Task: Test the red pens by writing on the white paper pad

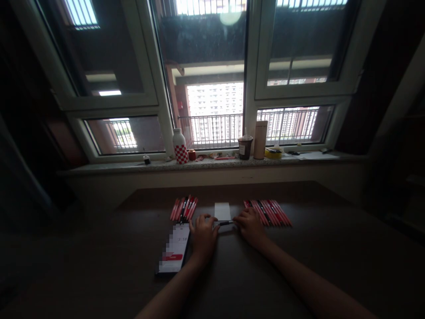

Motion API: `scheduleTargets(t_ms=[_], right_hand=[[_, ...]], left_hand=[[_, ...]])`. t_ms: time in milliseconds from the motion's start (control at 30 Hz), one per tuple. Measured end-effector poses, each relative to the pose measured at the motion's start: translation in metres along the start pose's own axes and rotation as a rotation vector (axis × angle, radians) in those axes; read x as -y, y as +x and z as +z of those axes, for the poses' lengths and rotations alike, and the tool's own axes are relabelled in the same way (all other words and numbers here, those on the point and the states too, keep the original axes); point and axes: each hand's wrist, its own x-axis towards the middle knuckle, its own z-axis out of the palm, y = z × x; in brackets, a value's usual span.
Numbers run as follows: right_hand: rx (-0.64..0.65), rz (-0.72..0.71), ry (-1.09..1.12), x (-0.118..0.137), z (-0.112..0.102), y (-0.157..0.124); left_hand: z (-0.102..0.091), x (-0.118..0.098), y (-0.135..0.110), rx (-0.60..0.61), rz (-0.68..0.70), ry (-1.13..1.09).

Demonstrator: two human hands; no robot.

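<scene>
Between my two hands lies a pen [226, 223] with a dark grip and lighter ends, level just in front of a small white paper pad [222, 211]. The fingers of my left hand [203, 234] close on the pen's left end. My right hand [249, 225] pinches its right end. A row of red and black pens [184, 208] lies beyond my left hand. Beside my right hand is a second, wider row of red and black pens [268, 212]. A phone [175, 249] with a lit screen lies left of my left wrist.
The dark table [292, 283] reaches to the wall under the window. On the sill [212, 165] stand a red-and-white checked bottle [180, 146], a dark drink cup [245, 147], a tan cylinder [260, 140], a yellow roll [273, 153] and white papers [317, 156].
</scene>
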Motion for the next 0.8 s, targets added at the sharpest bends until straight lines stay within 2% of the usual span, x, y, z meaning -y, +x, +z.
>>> scheduleTargets(t_ms=[533,800], right_hand=[[-0.004,-0.016,-0.012,0.0000,-0.0002,-0.0005],[-0.025,0.034,0.000,0.0000,-0.0006,-0.0001]], left_hand=[[0.0009,0.0018,-0.0005,0.004,-0.011,-0.014],[0.0046,0.0049,-0.0004,-0.036,-0.014,0.004]])
